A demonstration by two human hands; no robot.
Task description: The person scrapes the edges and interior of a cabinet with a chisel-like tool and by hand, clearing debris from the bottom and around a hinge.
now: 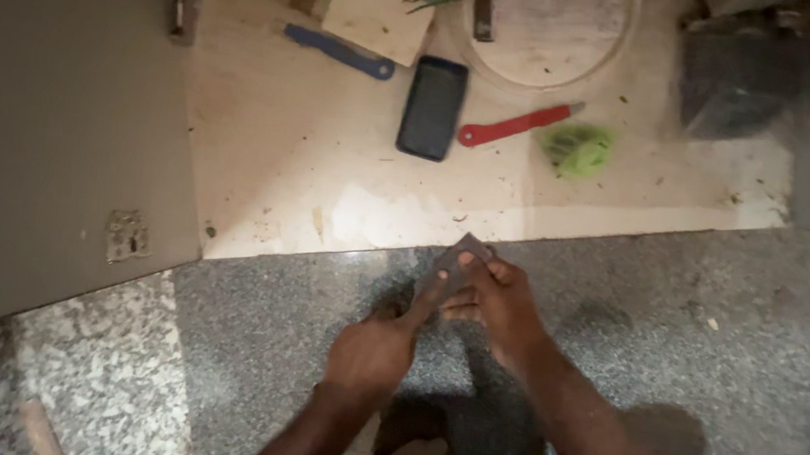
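Both my hands meet over the grey speckled stone floor [716, 320], just below the edge of a pale wooden board [281, 164]. My right hand [502, 303] and my left hand [383, 346] together pinch a small, flat, dark grey piece [460, 255]. The left forefinger reaches up along its lower left edge, and the right thumb and fingers hold its upper end. What the piece is made of cannot be told.
On the board lie a black phone [433, 107], a red-handled tool [516, 126], a blue-handled tool [338, 52], a green scrap [579, 148], a small wood panel [379, 17] and a round wooden disc [557, 23]. A grey panel [45, 119] with a metal hinge plate [126, 234] stands left.
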